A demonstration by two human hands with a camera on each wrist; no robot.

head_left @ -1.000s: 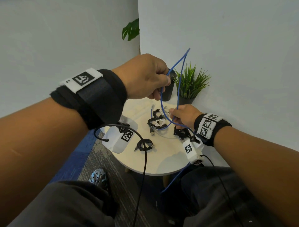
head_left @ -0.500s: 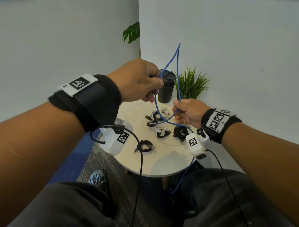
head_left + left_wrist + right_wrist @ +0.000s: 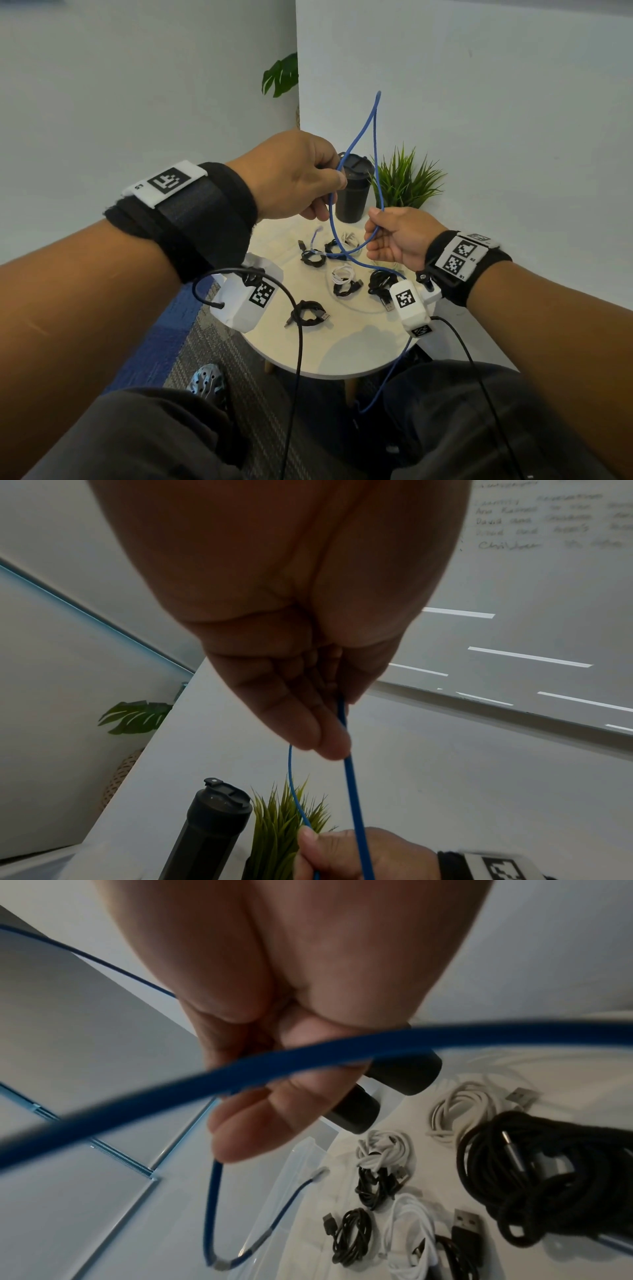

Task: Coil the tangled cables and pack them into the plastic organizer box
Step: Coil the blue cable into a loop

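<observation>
A long blue cable (image 3: 374,144) rises in a tall narrow loop above the round white table (image 3: 346,346). My left hand (image 3: 301,178) grips one strand of it near the loop's base, fingers curled round the blue cable (image 3: 349,764). My right hand (image 3: 394,236) pinches the other strand lower and to the right, with the blue cable (image 3: 240,1074) crossing its fingers. The cable's tail drops off the table's front edge toward the floor. Several coiled black and white cables (image 3: 344,279) lie on the table under my hands. A clear plastic box (image 3: 301,1153) shows faintly beside them.
A black tumbler (image 3: 352,188) and a small green potted plant (image 3: 404,181) stand at the table's far edge, right behind the loop. One coiled black cable (image 3: 306,313) lies apart near the front left. Walls close in behind and to the right.
The loop has grown taller and narrower. My right hand has risen from the table and shifted right; my left hand has lowered slightly, still holding the cable.
</observation>
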